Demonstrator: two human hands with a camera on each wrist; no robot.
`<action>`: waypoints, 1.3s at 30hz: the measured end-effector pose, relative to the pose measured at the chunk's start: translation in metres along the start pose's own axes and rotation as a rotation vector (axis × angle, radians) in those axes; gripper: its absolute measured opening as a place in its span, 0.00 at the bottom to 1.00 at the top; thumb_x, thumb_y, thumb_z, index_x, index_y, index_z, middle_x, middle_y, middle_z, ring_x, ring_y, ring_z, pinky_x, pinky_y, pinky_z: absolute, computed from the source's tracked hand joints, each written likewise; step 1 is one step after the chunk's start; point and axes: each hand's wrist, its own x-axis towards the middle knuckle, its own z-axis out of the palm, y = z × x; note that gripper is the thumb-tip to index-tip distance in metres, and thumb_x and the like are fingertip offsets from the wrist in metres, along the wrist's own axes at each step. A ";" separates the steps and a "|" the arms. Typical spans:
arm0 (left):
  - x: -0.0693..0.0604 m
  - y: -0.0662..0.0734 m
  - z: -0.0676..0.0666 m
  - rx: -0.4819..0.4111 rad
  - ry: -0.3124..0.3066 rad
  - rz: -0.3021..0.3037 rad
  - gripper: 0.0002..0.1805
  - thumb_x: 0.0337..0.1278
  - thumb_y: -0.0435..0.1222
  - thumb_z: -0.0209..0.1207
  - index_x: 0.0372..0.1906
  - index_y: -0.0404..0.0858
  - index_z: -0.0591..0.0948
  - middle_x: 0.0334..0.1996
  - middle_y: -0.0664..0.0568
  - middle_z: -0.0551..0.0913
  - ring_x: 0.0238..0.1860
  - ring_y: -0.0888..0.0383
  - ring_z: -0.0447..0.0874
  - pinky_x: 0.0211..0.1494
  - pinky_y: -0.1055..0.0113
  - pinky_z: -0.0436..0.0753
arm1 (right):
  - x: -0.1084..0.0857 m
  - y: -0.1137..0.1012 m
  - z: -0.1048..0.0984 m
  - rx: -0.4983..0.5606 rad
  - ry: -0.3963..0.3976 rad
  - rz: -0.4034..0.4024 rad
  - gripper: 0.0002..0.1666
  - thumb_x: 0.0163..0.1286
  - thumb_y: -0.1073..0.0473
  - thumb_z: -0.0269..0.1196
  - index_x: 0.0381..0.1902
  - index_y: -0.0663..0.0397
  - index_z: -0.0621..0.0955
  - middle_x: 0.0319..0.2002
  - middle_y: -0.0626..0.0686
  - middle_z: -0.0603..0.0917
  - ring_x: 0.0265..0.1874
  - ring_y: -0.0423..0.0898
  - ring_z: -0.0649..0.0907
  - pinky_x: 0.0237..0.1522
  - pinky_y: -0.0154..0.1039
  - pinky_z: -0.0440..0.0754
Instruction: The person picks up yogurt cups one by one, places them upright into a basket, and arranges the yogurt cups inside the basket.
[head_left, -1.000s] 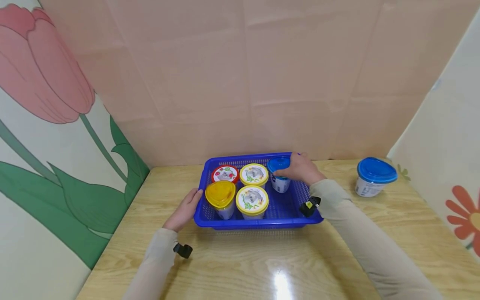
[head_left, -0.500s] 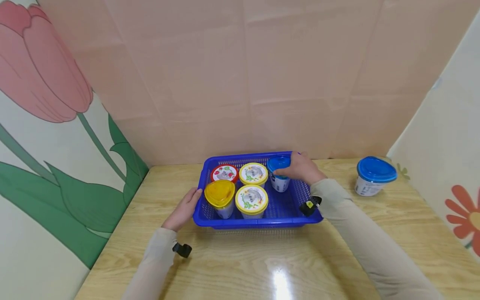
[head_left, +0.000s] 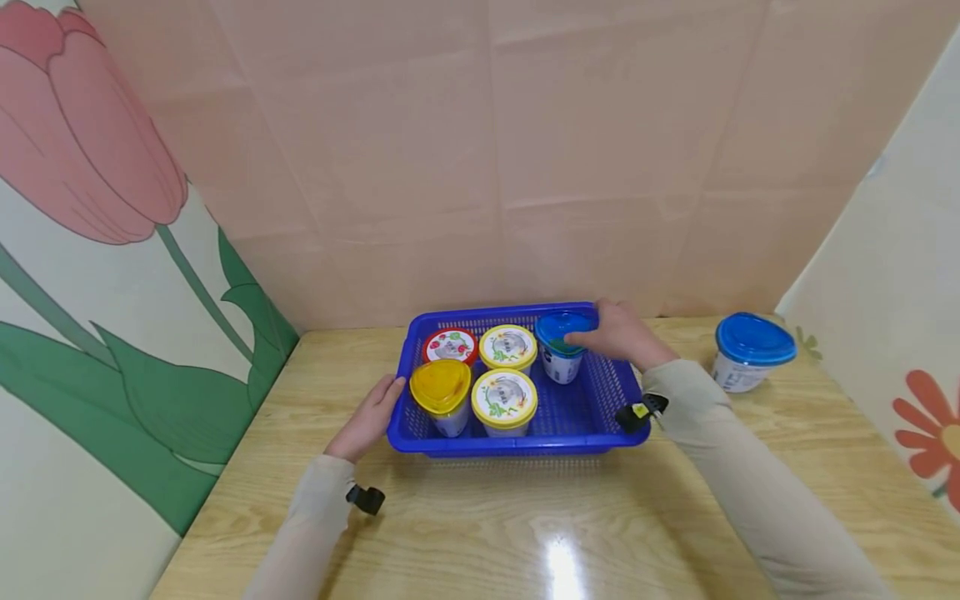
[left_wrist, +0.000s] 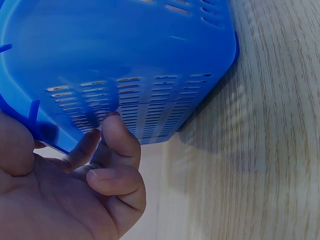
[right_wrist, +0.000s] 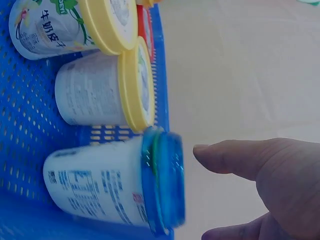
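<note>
A blue plastic basket (head_left: 517, 444) sits on the table. My left hand (head_left: 371, 419) holds its left rim, thumb over the edge; in the left wrist view the curled fingers (left_wrist: 120, 140) lie against the slotted outer wall. At the basket's back right stands a white tub with a blue lid (right_wrist: 105, 185). My right hand (head_left: 626, 333) is just above and beside that tub. In the right wrist view its thumb (right_wrist: 230, 155) and finger are spread, apart from the lid. Also in the basket are two yellow-rimmed tubs (head_left: 504, 400), a red-rimmed tub (head_left: 450, 346) and a tub with a yellow lid (head_left: 441, 387).
Another blue-lidded tub (head_left: 752, 350) stands on the wooden table (head_left: 465, 533) to the right of the basket. A beige sheet (head_left: 487, 167) hangs behind the table. Walls with painted flowers flank it on both sides.
My right hand has let go of the blue-lidded tub in the basket and moved slightly right. The left hand stays on the rim.
</note>
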 end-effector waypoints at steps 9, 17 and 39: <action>-0.001 0.001 0.000 0.015 0.002 -0.003 0.30 0.81 0.55 0.34 0.71 0.40 0.64 0.60 0.42 0.78 0.56 0.48 0.80 0.63 0.48 0.77 | -0.013 0.016 -0.022 0.008 0.040 -0.010 0.51 0.69 0.43 0.62 0.70 0.78 0.58 0.66 0.80 0.63 0.65 0.75 0.64 0.62 0.69 0.68; 0.001 0.001 -0.001 0.012 -0.004 0.002 0.30 0.81 0.55 0.34 0.71 0.40 0.64 0.60 0.41 0.78 0.56 0.48 0.81 0.62 0.49 0.78 | -0.024 0.035 -0.035 0.027 0.063 0.075 0.56 0.70 0.41 0.61 0.74 0.77 0.50 0.68 0.81 0.58 0.65 0.78 0.64 0.58 0.71 0.70; 0.000 0.001 0.000 0.006 0.001 -0.003 0.30 0.80 0.55 0.33 0.72 0.40 0.64 0.59 0.42 0.79 0.55 0.49 0.82 0.61 0.49 0.79 | -0.067 0.102 -0.052 -0.107 0.323 0.231 0.58 0.64 0.31 0.61 0.59 0.84 0.60 0.52 0.89 0.58 0.38 0.77 0.73 0.27 0.61 0.74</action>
